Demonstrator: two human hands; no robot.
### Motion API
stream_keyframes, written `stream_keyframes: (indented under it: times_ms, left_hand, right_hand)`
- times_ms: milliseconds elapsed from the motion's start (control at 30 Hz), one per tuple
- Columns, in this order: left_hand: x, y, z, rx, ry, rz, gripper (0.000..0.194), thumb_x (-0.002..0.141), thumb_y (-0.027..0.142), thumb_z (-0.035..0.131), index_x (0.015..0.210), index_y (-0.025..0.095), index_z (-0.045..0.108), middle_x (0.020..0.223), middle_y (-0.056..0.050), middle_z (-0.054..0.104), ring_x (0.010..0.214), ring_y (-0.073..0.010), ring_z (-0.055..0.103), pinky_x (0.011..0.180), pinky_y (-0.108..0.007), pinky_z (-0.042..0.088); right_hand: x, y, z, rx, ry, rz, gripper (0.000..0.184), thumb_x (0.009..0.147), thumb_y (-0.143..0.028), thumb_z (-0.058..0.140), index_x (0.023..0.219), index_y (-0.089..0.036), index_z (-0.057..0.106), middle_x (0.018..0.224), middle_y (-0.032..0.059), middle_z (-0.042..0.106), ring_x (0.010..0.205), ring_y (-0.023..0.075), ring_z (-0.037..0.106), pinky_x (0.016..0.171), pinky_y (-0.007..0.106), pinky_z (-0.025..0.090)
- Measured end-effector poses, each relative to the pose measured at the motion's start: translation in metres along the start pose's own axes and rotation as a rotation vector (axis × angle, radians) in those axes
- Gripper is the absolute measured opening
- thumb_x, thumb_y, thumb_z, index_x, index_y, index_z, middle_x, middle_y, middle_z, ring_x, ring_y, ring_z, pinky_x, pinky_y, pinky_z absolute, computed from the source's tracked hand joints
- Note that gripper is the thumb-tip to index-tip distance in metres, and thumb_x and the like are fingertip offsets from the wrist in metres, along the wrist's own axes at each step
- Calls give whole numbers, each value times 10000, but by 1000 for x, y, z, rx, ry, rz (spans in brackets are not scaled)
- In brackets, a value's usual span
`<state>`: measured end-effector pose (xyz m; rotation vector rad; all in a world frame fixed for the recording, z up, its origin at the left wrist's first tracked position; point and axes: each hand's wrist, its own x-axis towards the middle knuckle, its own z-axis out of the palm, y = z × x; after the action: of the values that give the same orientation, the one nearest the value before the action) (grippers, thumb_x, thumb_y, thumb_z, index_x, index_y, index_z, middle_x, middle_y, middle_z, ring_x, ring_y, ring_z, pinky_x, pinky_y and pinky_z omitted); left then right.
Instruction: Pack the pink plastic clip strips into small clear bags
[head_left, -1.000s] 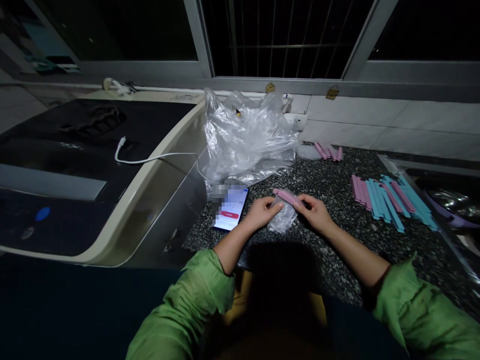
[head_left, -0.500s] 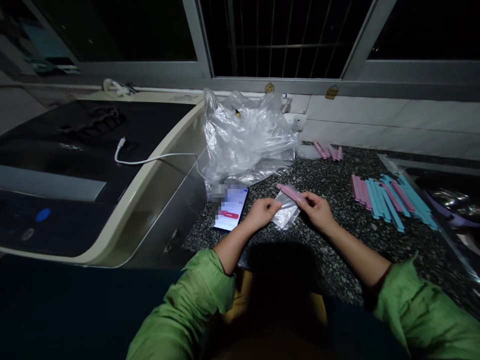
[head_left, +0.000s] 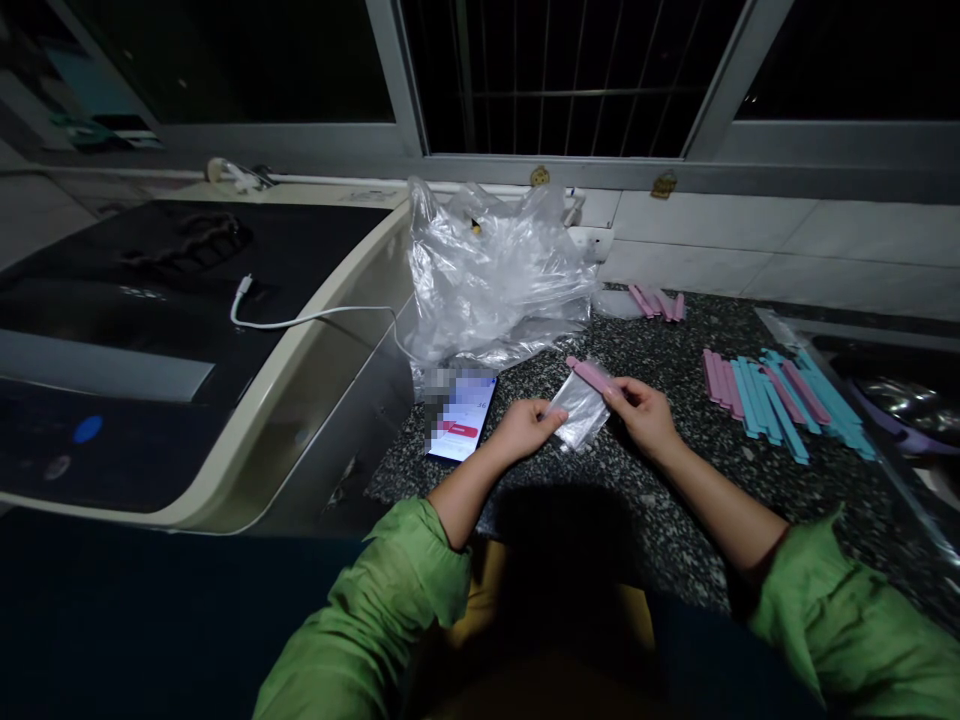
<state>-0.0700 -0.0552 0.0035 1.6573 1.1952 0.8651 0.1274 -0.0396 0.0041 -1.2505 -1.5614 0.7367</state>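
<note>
My left hand (head_left: pixel 525 427) pinches the lower left corner of a small clear plastic bag (head_left: pixel 579 412) over the speckled countertop (head_left: pixel 675 500). My right hand (head_left: pixel 643 416) is closed on a pink clip stick (head_left: pixel 592 374) that lies along the bag's upper edge. Both hands hold the bag stretched between them, just right of a lit phone (head_left: pixel 462 413) lying on the counter.
A big crumpled clear plastic bag (head_left: pixel 491 275) sits behind the phone. Several pink and blue clip sticks (head_left: pixel 772 400) lie at right, more pink ones (head_left: pixel 658 300) near the wall. A sink (head_left: pixel 892 390) is at far right, a washing machine (head_left: pixel 172 340) with a white cable (head_left: pixel 300 318) at left.
My right hand has carried the pink stick and the bag's top edge up and to the right, stretching the small bag flatter. The left hand has barely moved.
</note>
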Motion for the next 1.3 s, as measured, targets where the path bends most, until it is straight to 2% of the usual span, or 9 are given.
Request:
stream_keyframes:
  times_ms: [133,267,367,600,767,967,1100,1300]
  left_hand:
    - [-1,2,0,-61,-26,38,345,713,444,547,663,112,625,563,27,500,557,-100,425,535,-212,303]
    - [1,3,0,-98,73,97,295,695,415,587,714,123,624,608,15,535,582,-101,436,553,-210,327]
    - [2,2,0,-177,98,114,284,674,412,613,712,131,620,625,9,558,601,-108,468,576,-214,359]
    - [5,-1,-2,-341,197,95,328,643,445,656,747,134,660,720,-22,645,702,-140,555,711,-264,426]
    - [4,1,-4,-331,236,121,302,659,421,664,775,142,680,798,-45,669,780,-157,581,770,-281,434]
    - [4,2,-5,-272,248,173,282,688,415,646,758,143,677,765,-33,636,749,-139,562,736,-259,428]
    - [5,1,-4,-264,259,213,293,705,438,623,738,151,673,759,-27,617,758,-137,553,740,-258,421]
    - [7,-2,-4,-267,316,256,299,718,451,608,733,156,659,772,-26,611,779,-137,546,771,-261,415]
  right_hand:
    - [-1,-3,0,16,-95,6,360,679,-526,595,756,-179,647,703,14,643,648,154,553,631,272,437]
    - [-2,-7,1,-6,-233,-31,341,678,-506,606,763,-180,657,752,30,657,720,175,582,706,301,451]
    - [-5,-9,2,-37,-289,-51,333,683,-494,608,763,-176,664,772,41,656,754,185,588,734,312,451]
    - [-7,-5,7,55,-250,88,451,606,-504,684,915,-179,647,861,42,684,790,191,605,768,334,470]
    - [-8,0,12,147,-283,146,487,598,-514,695,940,-170,661,916,59,703,838,209,627,852,398,460]
    - [-8,1,11,151,-270,137,442,605,-494,697,900,-166,678,862,48,711,787,199,630,824,394,468]
    - [-8,-1,11,100,-298,132,370,607,-472,689,793,-153,685,770,42,704,710,192,617,744,363,479]
    - [-10,-3,12,-8,-342,76,281,629,-433,659,662,-154,649,687,31,670,681,182,588,702,332,461]
